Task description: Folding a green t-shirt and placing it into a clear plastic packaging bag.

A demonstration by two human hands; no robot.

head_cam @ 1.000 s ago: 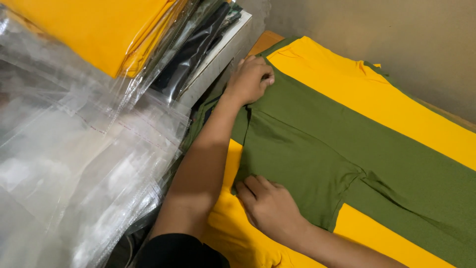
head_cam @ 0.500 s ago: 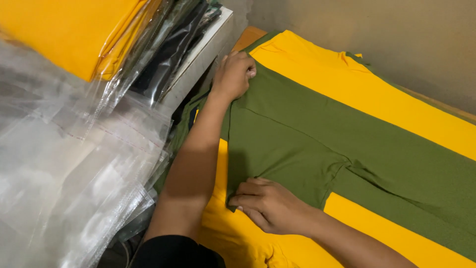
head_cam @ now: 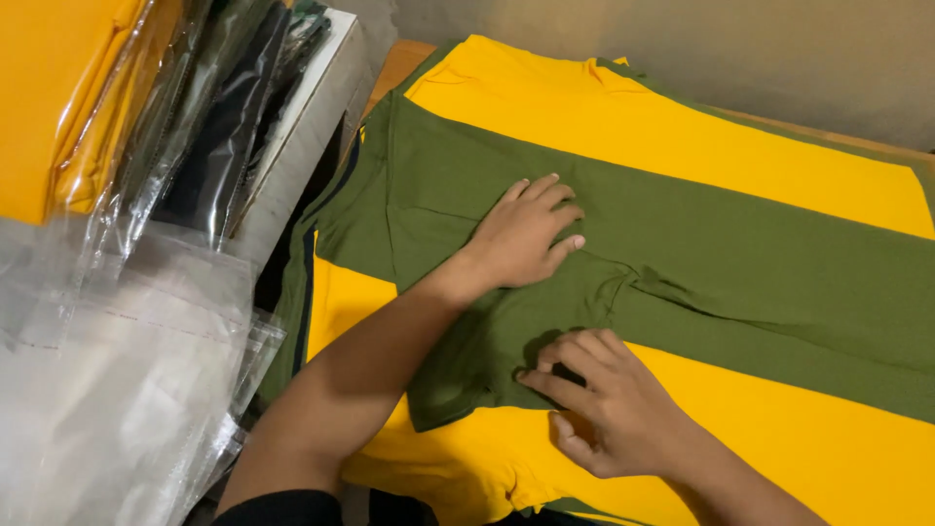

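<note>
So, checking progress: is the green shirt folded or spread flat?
Partly folded: green shirt forms a narrow band, sleeve turned in under the left hand and right hand.

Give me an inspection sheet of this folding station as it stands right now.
Surface: wooden table edge shows at the top; the rest is covered by cloth.
Job's things: green shirt lies flat on a yellow shirt, one side folded in.
Clutter: clear plastic bags piled at left; bagged garments stacked on a white box.
Hands: left hand flat on the green shirt, fingers spread; right hand with fingertips at the green sleeve's edge.
Cables: nothing seen.
Surroundings: plain wall behind the table.
</note>
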